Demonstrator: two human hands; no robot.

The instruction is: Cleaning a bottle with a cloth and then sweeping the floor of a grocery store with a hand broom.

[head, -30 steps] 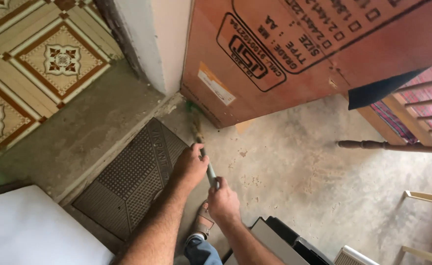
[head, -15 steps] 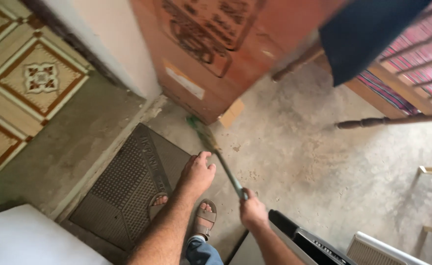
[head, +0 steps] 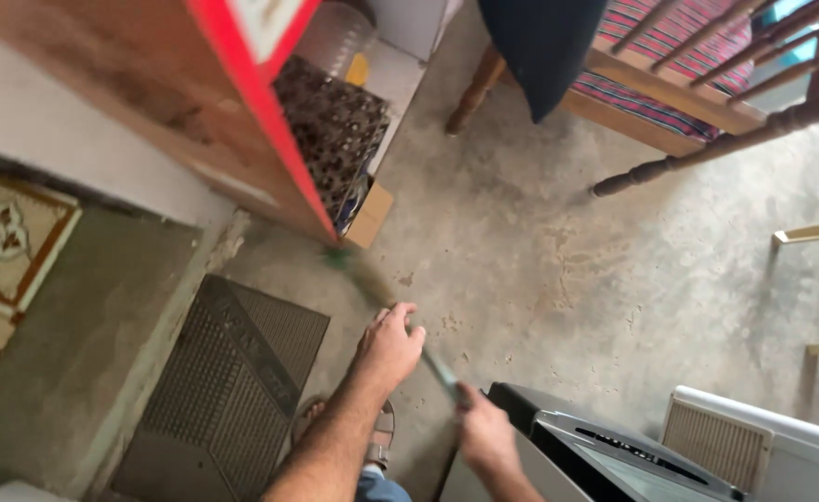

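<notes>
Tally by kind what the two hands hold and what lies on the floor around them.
Green-headed broom with a thin handle, in the left hand and right hand: 1
Dark ribbed rubber doormat: 1
Small tan cardboard box: 1
Total: 3

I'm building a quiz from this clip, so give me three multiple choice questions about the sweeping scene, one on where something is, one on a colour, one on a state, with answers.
1. Where does the dark floor mat lie?
A. left of the person's arms
B. under the wooden chair
C. on top of the grey appliance

2. What colour is the edge of the wooden door?
A. blue
B. red
C. yellow

3. How is the broom held?
A. by the left hand only
B. by both hands
C. by neither, it lies on the floor

Answers:
1 A, the mat sits on the concrete floor left of the forearms.
2 B, a bright red strip runs down the door's edge.
3 B, the left hand and right hand both grip the handle.
</notes>
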